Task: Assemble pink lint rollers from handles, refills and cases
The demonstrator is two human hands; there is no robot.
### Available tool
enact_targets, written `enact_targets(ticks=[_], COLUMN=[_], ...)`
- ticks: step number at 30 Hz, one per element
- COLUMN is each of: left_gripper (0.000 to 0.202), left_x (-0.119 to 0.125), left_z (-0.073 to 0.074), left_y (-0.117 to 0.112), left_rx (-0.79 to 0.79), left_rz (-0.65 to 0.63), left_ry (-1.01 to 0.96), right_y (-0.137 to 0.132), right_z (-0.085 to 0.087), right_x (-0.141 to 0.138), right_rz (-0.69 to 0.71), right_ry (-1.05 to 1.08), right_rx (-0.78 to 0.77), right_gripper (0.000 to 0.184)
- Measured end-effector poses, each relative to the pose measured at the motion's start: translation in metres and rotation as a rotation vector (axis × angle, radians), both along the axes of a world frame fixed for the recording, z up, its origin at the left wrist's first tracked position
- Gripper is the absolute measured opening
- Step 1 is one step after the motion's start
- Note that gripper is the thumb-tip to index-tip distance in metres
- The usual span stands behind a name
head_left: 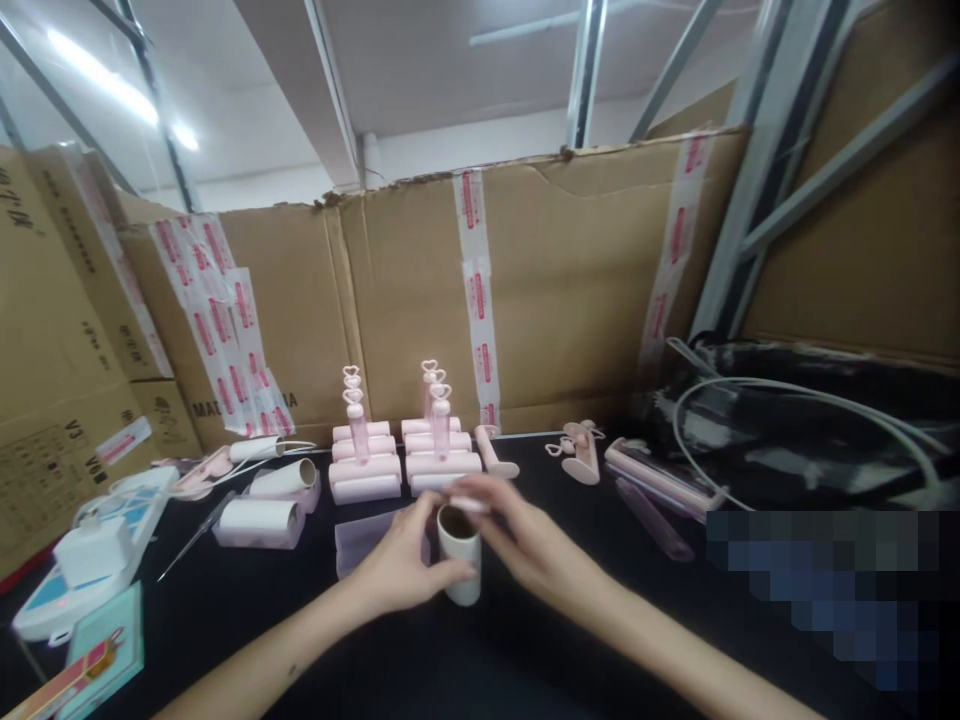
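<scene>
My left hand is wrapped round a white paper roll with a brown cardboard core, held upright on the black table. My right hand reaches over the roll's open top, its fingers pinched on a small pale pink piece at the rim. Just behind the roll lies a clear plastic sleeve.
Two stacks of pink lint rollers with heart-topped handles stand behind. White rolls lie to the left, pink handles and clear tubes to the right. Cardboard boxes wall the back; a black bag with white tubing sits at the right.
</scene>
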State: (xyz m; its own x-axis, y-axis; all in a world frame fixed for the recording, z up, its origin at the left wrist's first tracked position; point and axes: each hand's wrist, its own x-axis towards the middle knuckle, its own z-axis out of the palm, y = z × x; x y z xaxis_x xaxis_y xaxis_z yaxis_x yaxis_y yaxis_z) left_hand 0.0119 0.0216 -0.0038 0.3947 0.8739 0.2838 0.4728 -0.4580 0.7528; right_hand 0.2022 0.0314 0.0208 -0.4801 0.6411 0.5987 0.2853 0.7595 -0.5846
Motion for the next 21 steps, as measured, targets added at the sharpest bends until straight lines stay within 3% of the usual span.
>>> enact_targets(ticks=[4,9,11,14,16,19,21], left_gripper=[0.062,0.062,0.068,0.082,0.076,0.052,0.049], left_x=[-0.001,-0.002,-0.003,-0.003,-0.002,0.003,0.009], left_z=[-0.002,-0.007,-0.008,-0.006,-0.003,0.0,-0.001], left_y=[0.005,0.008,0.006,0.002,-0.002,-0.008,-0.012], left_rx=[-0.013,-0.016,-0.004,0.065,0.132,0.217,0.23], left_rz=[-0.011,-0.04,-0.028,-0.009,-0.021,-0.033,-0.033], left_ry=[-0.049,-0.104,-0.118,-0.086,0.009,0.165,0.186], right_y=[-0.01,-0.005,-0.006,-0.007,-0.001,0.022,0.042], right_z=[-0.005,-0.016,-0.018,-0.015,-0.007,0.008,0.016], right_x=[-0.006,-0.008,-0.01,-0.007,0.004,0.037,0.066], right_rz=[0.002,-0.063,-0.052,0.059,0.084,-0.143,-0.372], right_ry=[-0.287,-0.333,-0.292,-0.167,-0.019,0.109,-0.063], right_rx=[0.288,0.391,0.341,0.127,0.014,0.069,0.126], right_gripper=[0.039,0.044,0.042,0.045,0.035,0.024,0.022])
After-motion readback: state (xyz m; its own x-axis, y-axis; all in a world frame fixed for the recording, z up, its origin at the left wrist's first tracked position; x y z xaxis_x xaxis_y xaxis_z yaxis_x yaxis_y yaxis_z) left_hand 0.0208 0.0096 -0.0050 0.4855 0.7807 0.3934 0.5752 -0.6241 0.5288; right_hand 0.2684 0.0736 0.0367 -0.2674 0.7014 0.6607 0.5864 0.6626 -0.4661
